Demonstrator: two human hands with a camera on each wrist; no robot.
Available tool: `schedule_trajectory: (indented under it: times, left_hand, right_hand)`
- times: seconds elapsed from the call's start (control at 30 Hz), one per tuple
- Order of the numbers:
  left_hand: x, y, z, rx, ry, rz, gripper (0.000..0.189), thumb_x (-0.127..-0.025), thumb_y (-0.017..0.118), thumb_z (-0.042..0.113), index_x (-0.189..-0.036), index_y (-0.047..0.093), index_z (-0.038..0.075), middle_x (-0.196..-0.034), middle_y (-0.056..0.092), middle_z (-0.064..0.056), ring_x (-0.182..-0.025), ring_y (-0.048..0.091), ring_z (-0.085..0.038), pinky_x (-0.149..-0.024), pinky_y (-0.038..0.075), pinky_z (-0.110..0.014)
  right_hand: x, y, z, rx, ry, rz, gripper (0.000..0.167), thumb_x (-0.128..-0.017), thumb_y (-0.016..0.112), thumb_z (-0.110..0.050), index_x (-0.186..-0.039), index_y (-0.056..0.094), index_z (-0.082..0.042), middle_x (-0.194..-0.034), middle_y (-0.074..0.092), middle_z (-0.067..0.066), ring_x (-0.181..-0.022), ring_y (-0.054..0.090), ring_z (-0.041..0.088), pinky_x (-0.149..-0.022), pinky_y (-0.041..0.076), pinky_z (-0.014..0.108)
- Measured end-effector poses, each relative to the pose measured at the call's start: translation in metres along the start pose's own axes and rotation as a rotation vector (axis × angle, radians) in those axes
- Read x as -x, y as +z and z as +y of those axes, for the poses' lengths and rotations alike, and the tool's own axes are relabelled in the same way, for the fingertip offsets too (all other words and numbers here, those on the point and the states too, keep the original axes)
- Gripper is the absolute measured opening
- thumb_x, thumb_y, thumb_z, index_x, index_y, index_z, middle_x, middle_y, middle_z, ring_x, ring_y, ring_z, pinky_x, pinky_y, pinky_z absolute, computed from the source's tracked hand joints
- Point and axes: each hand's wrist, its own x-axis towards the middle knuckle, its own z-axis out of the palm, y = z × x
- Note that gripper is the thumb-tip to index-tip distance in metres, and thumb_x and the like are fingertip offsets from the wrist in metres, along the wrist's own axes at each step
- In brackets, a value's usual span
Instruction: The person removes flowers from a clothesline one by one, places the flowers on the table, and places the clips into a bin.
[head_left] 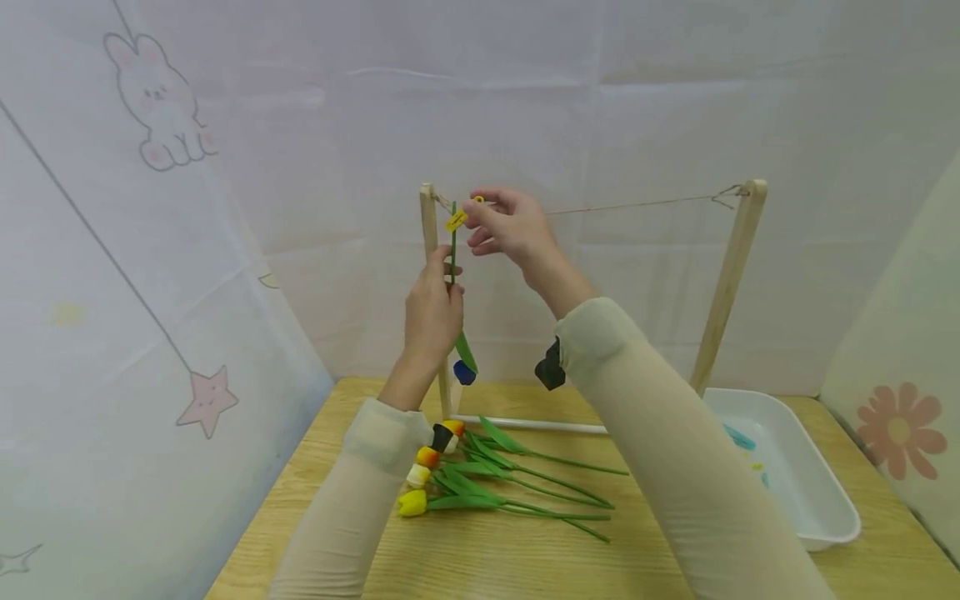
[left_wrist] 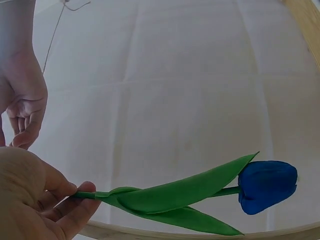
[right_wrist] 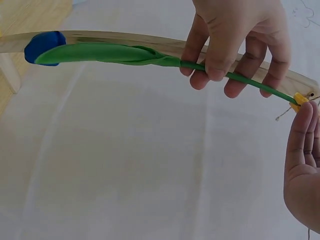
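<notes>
An artificial blue tulip [head_left: 465,372] hangs head down beside the left wooden post [head_left: 430,225]. My left hand [head_left: 435,312] pinches its green stem, with the leaves and bloom below the fingers. At the upper stem end, my right hand [head_left: 517,229] holds a small yellow clip [head_left: 457,220] between thumb and fingers. In the right wrist view the clip [right_wrist: 298,100] meets the stem tip close to the twine; whether it grips both is hidden. The left wrist view shows the blue bloom [left_wrist: 267,186] and leaves plainly.
Twine [head_left: 630,206] runs across to the right post [head_left: 727,283]. A white bar [head_left: 540,425] lies low between the posts. Several artificial tulips, including a yellow one [head_left: 412,503], lie on the wooden table [head_left: 510,567]. A white tray [head_left: 825,500] at right contains small blue and yellow pieces.
</notes>
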Motion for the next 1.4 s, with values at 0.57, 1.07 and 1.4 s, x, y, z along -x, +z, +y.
schedule_trajectory:
  times: [0.57,1.07,1.4]
  left_hand:
    - [0.002,-0.002,-0.002,0.092,-0.002,-0.009,0.048,-0.098,0.060,-0.004,-0.142,0.048,0.009,-0.115,0.072,-0.016,-0.091,0.074,-0.027,-0.077,0.062,-0.040]
    - [0.012,-0.006,-0.008,0.119,0.061,0.013,0.047,-0.096,0.060,-0.007,-0.140,0.052,0.004,-0.111,0.073,-0.015,-0.088,0.075,-0.026,-0.076,0.063,-0.035]
    - [0.022,-0.004,-0.003,0.098,0.133,-0.069,0.046,-0.095,0.061,-0.010,-0.138,0.057,0.003,-0.113,0.073,-0.017,-0.091,0.075,-0.028,-0.080,0.063,-0.034]
  right_hand:
    - [0.010,-0.015,-0.002,-0.052,-0.052,0.077,0.035,-0.092,0.076,-0.028,-0.123,0.075,-0.012,-0.098,0.074,0.010,-0.074,0.071,0.021,-0.080,0.062,0.033]
    - [0.019,-0.019,-0.009,-0.315,-0.239,0.283,0.036,-0.092,0.075,-0.023,-0.126,0.073,-0.010,-0.098,0.074,0.010,-0.067,0.071,0.018,-0.073,0.062,0.028]
    - [0.038,-0.029,0.003,-0.297,-0.310,0.166,0.036,-0.098,0.069,-0.018,-0.131,0.067,-0.004,-0.104,0.072,0.015,-0.072,0.072,0.019,-0.074,0.062,0.028]
